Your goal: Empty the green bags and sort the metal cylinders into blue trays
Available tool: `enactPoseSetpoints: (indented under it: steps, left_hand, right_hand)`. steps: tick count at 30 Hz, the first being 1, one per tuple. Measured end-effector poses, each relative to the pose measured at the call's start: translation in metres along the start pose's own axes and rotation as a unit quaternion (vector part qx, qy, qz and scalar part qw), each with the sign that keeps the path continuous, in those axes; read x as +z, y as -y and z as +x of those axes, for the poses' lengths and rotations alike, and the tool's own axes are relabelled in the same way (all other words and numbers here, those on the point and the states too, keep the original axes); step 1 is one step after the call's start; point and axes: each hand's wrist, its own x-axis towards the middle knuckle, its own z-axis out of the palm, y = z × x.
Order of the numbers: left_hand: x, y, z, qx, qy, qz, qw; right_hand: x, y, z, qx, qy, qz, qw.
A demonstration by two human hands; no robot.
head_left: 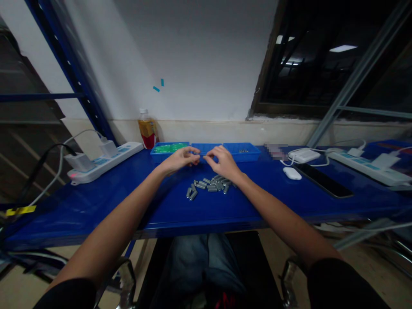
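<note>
My left hand and my right hand face each other above the blue table, fingertips a short gap apart. Both have thumb and fingers drawn into a pinch; whatever they hold, if anything, is too small to make out. Below and between them lies a loose pile of small silver metal cylinders, partly hidden by my right hand. Just behind the hands stand a left blue tray with green pieces, a middle blue tray, and a right blue tray with a few tiny metal parts.
Against the wall stands a drink bottle. Power strips with plugs lie at the left and the right. On the right are a dark phone, a white earbud case and a white cabled block. The table's front edge crosses above my lap.
</note>
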Motion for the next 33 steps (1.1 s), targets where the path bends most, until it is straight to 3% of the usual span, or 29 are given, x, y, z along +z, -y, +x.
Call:
enactPoseSetpoints:
  steps: [3,6,9,11,16,20,24,29,33]
  left_hand:
    - [-0.014,-0.004,-0.006,-0.002,0.114,0.125,0.986]
    - [-0.019,-0.003,-0.012,-0.034,0.215,0.204,0.954]
    - [-0.013,-0.001,-0.014,-0.035,0.241,0.262,0.934]
    - [-0.008,-0.003,-0.014,-0.024,0.246,0.280,0.928]
    - [-0.003,-0.008,-0.015,0.009,0.237,0.303,0.923]
    - [-0.002,-0.005,-0.014,0.050,0.233,0.320,0.917]
    - [0.001,0.001,-0.013,0.041,0.210,0.305,0.928]
    - [0.001,0.002,-0.012,0.009,0.127,0.297,0.946]
    - [-0.001,-0.001,-0.011,0.030,0.098,0.178,0.979]
  right_hand:
    - [-0.016,-0.027,0.003,0.076,-0.064,-0.082,0.992]
    - [-0.034,-0.060,-0.002,0.196,-0.098,-0.179,0.959]
    - [-0.045,-0.082,-0.012,0.310,-0.066,-0.249,0.915]
    - [-0.045,-0.084,-0.015,0.331,-0.048,-0.261,0.906]
    - [-0.024,-0.058,-0.009,0.227,-0.040,-0.176,0.957]
    - [-0.004,-0.025,-0.003,0.129,0.005,-0.085,0.988]
    - [0.006,-0.003,-0.005,0.070,0.058,-0.040,0.995]
    - [0.007,0.007,-0.007,0.020,0.115,-0.004,0.993]
    - [0.004,0.011,-0.007,-0.027,0.139,0.034,0.989]
